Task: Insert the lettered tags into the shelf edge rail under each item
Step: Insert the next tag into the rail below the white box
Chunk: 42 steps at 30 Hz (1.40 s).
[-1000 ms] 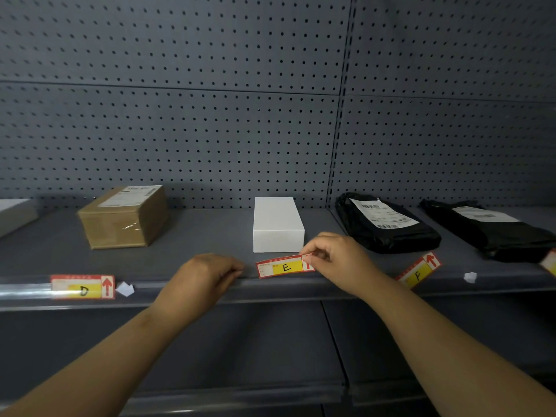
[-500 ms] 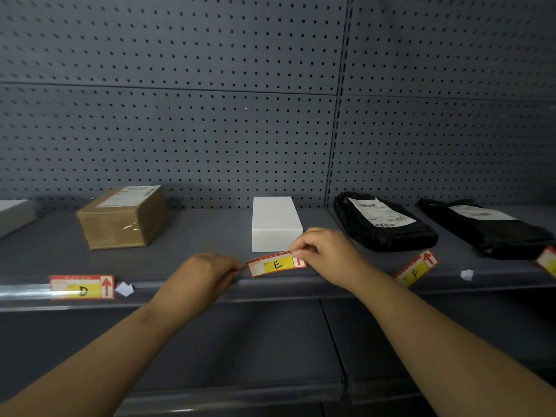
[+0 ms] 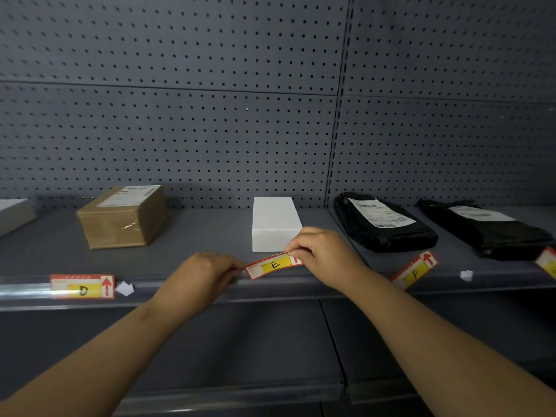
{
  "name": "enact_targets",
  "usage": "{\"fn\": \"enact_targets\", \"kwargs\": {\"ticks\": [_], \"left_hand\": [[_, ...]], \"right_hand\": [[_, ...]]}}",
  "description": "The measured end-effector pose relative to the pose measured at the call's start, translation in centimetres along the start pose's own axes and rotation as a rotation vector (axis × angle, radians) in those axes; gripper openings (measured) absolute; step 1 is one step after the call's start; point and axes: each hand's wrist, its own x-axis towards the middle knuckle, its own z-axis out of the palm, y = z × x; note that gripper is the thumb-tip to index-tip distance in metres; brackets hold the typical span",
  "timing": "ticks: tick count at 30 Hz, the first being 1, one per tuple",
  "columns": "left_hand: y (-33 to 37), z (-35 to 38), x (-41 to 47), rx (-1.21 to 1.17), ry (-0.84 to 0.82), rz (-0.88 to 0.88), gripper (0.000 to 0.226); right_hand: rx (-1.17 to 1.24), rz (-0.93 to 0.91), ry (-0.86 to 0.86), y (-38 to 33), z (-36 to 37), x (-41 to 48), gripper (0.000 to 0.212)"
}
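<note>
Two hands meet at centre frame: my right hand [image 3: 325, 257] pinches the E tag [image 3: 272, 265], tilted just above the shelf edge rail [image 3: 285, 289] for insertion; my left hand [image 3: 204, 275] curls alongside, grip unclear. Behind sits the white box [image 3: 275, 224].

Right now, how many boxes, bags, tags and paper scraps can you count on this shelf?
Boxes: 3 (brown cardboard box, white box, pale box cut off at left edge)
Black plastic mailer bags: 2
Red-and-yellow lettered tags: 4 (tag D, tag E, tag F, tag cut off at right edge)
White paper scraps: 2
Total: 11
</note>
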Motion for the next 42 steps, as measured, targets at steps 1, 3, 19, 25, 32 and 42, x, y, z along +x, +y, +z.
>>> {"fn": "enact_targets", "kwargs": {"ticks": [1,3,19,25,32,42], "left_hand": [[-0.1,0.0,0.0,-0.004,0.004,-0.004,0.041],[-0.2,0.1,0.0,-0.003,0.002,-0.023,0.035],[0.0,0.0,-0.2,-0.008,0.015,-0.006,0.043],[0.8,-0.3,-0.2,0.021,0.037,0.024,0.041],[0.8,0.7,-0.3,0.111,0.048,0.001,0.035],[1.0,1.3,-0.2,0.128,0.089,-0.052,0.02]], "right_hand": [[-0.001,-0.001,0.001,0.0,0.0,-0.1,0.017],[-0.004,-0.01,-0.005,-0.1,0.1,-0.2,0.017],[-0.028,0.008,-0.116,-0.5,0.6,-0.6,0.018],[-0.025,0.029,-0.107,0.0,0.9,-1.1,0.017],[-0.017,0.018,-0.075,0.4,1.2,-1.8,0.014],[-0.083,0.016,-0.006,1.1,1.7,-2.1,0.008]]}}
